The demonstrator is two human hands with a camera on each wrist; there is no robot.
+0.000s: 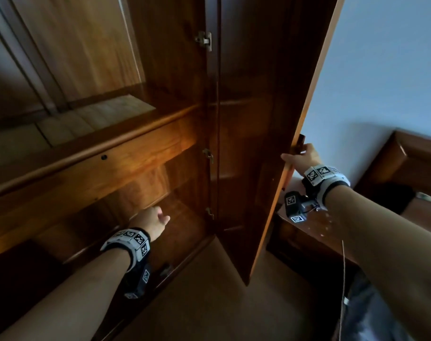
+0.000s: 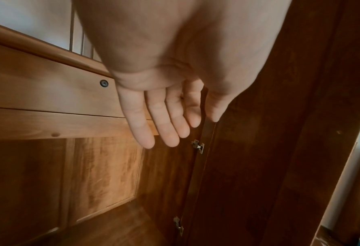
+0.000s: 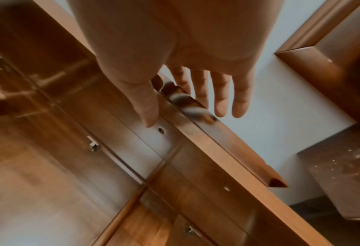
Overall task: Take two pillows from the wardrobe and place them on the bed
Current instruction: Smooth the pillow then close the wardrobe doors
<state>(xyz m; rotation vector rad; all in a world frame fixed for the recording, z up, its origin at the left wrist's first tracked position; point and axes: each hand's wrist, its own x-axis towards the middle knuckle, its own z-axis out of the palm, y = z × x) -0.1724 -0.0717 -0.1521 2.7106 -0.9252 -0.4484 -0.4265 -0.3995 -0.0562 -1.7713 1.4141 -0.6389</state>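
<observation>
The wooden wardrobe [image 1: 98, 153] stands open in front of me, and no pillow shows in any view. Its right door [image 1: 258, 119] is swung out towards me. My right hand [image 1: 303, 158] is at the door's free edge by the dark handle [image 1: 301, 141]. In the right wrist view the thumb [image 3: 147, 108] lies on the door's inner face [image 3: 196, 174] and straight fingers [image 3: 221, 93] reach past the handle [image 3: 187, 106]. My left hand [image 1: 153, 222] hovers open before the lower compartment, its fingers [image 2: 164, 126] straight and holding nothing. The bed's wooden headboard [image 1: 406, 156] stands at the right.
A dark wooden nightstand [image 1: 320, 227] sits just behind the open door, under a pale blue wall [image 1: 381, 70]. Beige floor [image 1: 209, 291] lies below the wardrobe. Dark cloth [image 1: 371, 311] is at the lower right. Hinges [image 1: 204, 40] line the wardrobe's side.
</observation>
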